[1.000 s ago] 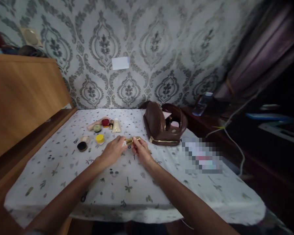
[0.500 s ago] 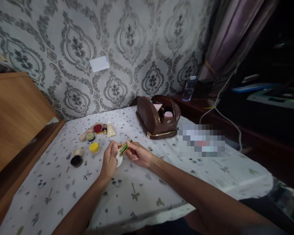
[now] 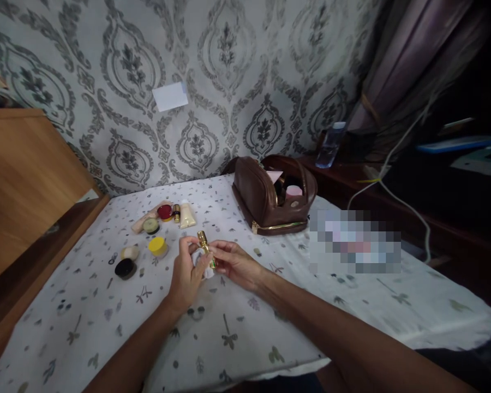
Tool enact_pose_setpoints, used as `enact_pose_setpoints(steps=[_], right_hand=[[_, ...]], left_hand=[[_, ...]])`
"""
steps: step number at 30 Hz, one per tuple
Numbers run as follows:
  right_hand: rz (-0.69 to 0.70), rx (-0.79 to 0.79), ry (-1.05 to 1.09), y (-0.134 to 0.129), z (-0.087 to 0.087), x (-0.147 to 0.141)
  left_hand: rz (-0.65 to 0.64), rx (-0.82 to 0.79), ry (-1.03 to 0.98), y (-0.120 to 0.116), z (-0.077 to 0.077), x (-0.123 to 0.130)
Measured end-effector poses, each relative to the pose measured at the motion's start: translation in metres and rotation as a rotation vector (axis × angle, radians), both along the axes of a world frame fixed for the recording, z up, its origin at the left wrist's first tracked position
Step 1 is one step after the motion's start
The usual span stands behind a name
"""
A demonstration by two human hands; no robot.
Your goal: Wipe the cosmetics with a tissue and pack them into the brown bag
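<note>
My left hand [image 3: 185, 277] is closed around a white pad or wipe [image 3: 208, 274] and a shiny gold lipstick tube [image 3: 203, 240]. The fingers of my right hand [image 3: 238, 265] pinch the same tube from the right, near its lower end. The tube stands almost upright between both hands, tilted a little left at the top; fingers cover part of it. Left of the hands is a yellow-lidded jar [image 3: 157, 246]. Beyond it lie a cream squeeze tube [image 3: 187, 216], a dark-and-gold lipstick [image 3: 177, 213], a red-topped jar [image 3: 165, 212] and a green-topped jar [image 3: 150, 226].
An unzipped brown leather bag [image 3: 251, 191] with cosmetics inside stands at the back. A black-lidded jar [image 3: 125, 268] and a cream-coloured jar [image 3: 130, 252] sit at left. A blurred patch [image 3: 355, 243] covers something at right. A water bottle [image 3: 330, 146] stands behind, near a white cable [image 3: 419, 218].
The gold tube has turned from a slant toward the right to nearly upright. My left thumb now lies across it, and my right fingers have shifted to its lower part. The view has shifted slightly.
</note>
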State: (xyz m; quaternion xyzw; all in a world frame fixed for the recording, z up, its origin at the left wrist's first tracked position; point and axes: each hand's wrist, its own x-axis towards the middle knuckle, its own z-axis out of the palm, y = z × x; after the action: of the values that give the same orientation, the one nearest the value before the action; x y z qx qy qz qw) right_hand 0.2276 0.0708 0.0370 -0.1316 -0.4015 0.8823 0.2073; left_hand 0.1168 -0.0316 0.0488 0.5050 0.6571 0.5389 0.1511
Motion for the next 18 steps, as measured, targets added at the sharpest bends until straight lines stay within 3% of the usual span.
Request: enact_pose_setpoints(steps=[4,8,13,15,18], right_hand=[[0.035,0.059,0.001,-0.005,-0.004,-0.001],[0.138,0.133,-0.078,-0.008,-0.005,-0.001],[0.149,0.207,-0.115,-0.01,-0.005,0.0],[0.127,0.244,-0.128,-0.011,-0.005,-0.001],[0.075,0.263,-0.136,-0.011,-0.005,-0.001]], left_hand=[[0.087,0.016,0.033,0.002,0.0,-0.006],[0.137,-0.021,0.206,0.005,0.004,-0.012],[0.182,-0.018,0.308,0.006,0.012,-0.022],[0.216,-0.003,0.259,0.007,0.013,-0.029],[0.217,-0.011,0.009,0.009,0.012,-0.037]])
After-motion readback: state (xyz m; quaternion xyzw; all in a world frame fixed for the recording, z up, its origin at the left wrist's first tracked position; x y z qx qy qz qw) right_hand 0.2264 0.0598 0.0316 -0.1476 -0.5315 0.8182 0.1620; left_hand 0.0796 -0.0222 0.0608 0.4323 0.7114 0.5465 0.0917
